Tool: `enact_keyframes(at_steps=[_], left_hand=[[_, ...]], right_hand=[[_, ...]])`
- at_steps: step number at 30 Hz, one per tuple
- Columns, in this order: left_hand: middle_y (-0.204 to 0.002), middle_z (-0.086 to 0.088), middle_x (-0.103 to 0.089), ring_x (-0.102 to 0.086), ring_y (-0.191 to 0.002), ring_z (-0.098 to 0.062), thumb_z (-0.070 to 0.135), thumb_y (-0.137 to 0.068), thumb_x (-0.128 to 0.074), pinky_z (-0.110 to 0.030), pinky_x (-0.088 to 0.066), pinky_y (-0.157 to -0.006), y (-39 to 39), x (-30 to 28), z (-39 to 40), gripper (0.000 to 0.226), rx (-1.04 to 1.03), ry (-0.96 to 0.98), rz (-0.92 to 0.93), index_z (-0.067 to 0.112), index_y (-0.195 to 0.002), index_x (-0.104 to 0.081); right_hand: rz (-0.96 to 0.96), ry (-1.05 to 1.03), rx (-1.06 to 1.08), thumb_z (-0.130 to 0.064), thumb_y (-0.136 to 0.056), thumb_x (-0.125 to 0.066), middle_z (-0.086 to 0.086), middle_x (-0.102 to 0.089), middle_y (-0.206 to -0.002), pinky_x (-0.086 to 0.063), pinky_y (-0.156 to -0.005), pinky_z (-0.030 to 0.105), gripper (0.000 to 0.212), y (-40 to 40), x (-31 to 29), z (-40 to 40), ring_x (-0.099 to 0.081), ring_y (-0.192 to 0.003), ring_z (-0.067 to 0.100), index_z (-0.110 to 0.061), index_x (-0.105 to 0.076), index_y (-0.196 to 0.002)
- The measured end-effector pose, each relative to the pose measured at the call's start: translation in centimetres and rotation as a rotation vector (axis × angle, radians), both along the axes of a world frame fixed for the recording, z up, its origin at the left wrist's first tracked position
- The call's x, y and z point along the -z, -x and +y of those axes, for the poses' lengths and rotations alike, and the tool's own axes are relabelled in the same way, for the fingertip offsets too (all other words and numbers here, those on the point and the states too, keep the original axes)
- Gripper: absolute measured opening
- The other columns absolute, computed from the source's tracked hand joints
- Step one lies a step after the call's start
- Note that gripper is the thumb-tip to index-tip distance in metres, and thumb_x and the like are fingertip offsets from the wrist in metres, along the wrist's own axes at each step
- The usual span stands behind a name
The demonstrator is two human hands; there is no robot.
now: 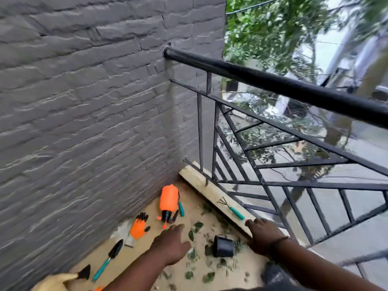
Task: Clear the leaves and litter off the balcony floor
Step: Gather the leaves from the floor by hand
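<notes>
Two empty hands, left hand (171,244) and right hand (263,236), are held open with fingers relaxed above the balcony floor (147,238), where green leaves (194,229) are scattered uncollected around a toppled black pot (223,246).

No lettering, label, brand, number or sign can be read anywhere in view; the orange sprayer bottle (168,198) and the black plant pot (223,246) show no legible print.
</notes>
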State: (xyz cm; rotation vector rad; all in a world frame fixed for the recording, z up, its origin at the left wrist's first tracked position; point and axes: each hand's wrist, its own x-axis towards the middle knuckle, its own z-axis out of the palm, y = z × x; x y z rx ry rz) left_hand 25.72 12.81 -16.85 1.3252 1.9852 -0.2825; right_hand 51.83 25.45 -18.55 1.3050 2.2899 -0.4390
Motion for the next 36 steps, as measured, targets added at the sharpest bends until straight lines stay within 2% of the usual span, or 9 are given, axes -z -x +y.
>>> enact_keyframes(at_steps=[3, 7, 10, 16, 21, 26, 32, 36], left_hand=[[-0.164, -0.003, -0.016, -0.024, -0.147, -0.024, 0.055, -0.097, -0.043, -0.037, -0.027, -0.117, 2.8, 1.0, 1.6, 0.074, 0.127, 0.008, 0.004, 0.023, -0.158, -0.014], [-0.164, -0.006, -0.014, -0.023, -0.148, -0.028, 0.057, -0.097, -0.041, -0.038, -0.026, -0.116, 4.9, 2.7, 2.6, 0.076, 0.248, 0.084, 0.026, 0.023, -0.158, -0.011], [-0.164, -0.005, -0.016, -0.023, -0.147, -0.028, 0.056, -0.098, -0.040, -0.039, -0.027, -0.116, 5.9, 3.7, 3.4, 0.074, 0.267, 0.146, 0.019, 0.023, -0.158, -0.011], [-0.160, -0.007, -0.024, -0.030, -0.143, -0.028, 0.055, -0.098, -0.038, -0.040, -0.031, -0.113, 5.9, 5.0, 5.5, 0.070, 0.342, 0.215, 0.044, 0.022, -0.156, -0.017], [-0.161, -0.005, -0.023, -0.030, -0.144, -0.026, 0.057, -0.097, -0.041, -0.039, -0.031, -0.114, 4.8, 5.6, 7.3, 0.073, 0.329, 0.251, 0.065, 0.022, -0.157, -0.018], [-0.161, -0.004, -0.023, -0.029, -0.144, -0.025, 0.055, -0.098, -0.040, -0.037, -0.031, -0.114, 3.6, 6.7, 8.9, 0.070, 0.361, 0.278, 0.033, 0.024, -0.157, -0.018], [-0.160, -0.001, -0.025, -0.031, -0.143, -0.022, 0.053, -0.098, -0.042, -0.032, -0.032, -0.111, 5.3, 11.1, 11.3, 0.069, 0.435, 0.302, -0.091, 0.025, -0.156, -0.020], [-0.160, 0.002, -0.025, -0.029, -0.144, -0.019, 0.052, -0.098, -0.041, -0.031, -0.030, -0.114, 10.3, 16.2, 13.1, 0.067, 0.482, 0.294, -0.087, 0.025, -0.156, -0.020]], right_hand=[[0.013, 0.031, 0.085, -0.040, -0.092, -0.049, 0.008, -0.047, -0.139, -0.041, -0.101, 0.034, 0.053, 2.9, -0.4, -1.6, -0.042, -0.131, 0.027, -0.023, -0.038, -0.141], [0.027, 0.084, 0.172, -0.048, -0.089, -0.054, 0.006, -0.046, -0.140, -0.041, -0.103, 0.035, 0.064, 3.8, -0.2, -4.1, -0.039, -0.133, 0.026, -0.025, -0.034, -0.145], [0.000, 0.124, 0.245, -0.050, -0.089, -0.054, 0.006, -0.041, -0.145, -0.038, -0.105, 0.033, 0.071, 2.6, 0.2, -5.8, -0.035, -0.137, 0.026, -0.025, -0.027, -0.149], [-0.002, 0.174, 0.381, -0.052, -0.089, -0.053, 0.004, -0.039, -0.147, -0.037, -0.107, 0.033, 0.065, -0.4, 1.3, -5.2, -0.032, -0.138, 0.025, -0.025, -0.033, -0.144], [-0.012, 0.227, 0.403, -0.055, -0.084, -0.051, 0.004, -0.043, -0.143, -0.039, -0.106, 0.041, 0.061, -2.2, 3.8, -3.1, -0.038, -0.133, 0.027, -0.026, -0.040, -0.136], [-0.017, 0.249, 0.436, -0.051, -0.090, -0.052, 0.005, -0.040, -0.148, -0.037, -0.108, 0.035, 0.061, -2.6, 5.7, -1.1, -0.034, -0.138, 0.026, -0.022, -0.037, -0.141], [-0.073, 0.267, 0.571, -0.052, -0.090, -0.050, 0.003, -0.038, -0.150, -0.037, -0.108, 0.035, 0.062, -1.3, 8.6, -0.7, -0.032, -0.139, 0.026, -0.025, -0.034, -0.144], [-0.076, 0.322, 0.751, -0.049, -0.094, -0.050, 0.000, -0.046, -0.143, -0.040, -0.101, 0.029, 0.055, 2.3, 13.5, -3.2, -0.043, -0.132, 0.020, -0.027, -0.036, -0.142]])
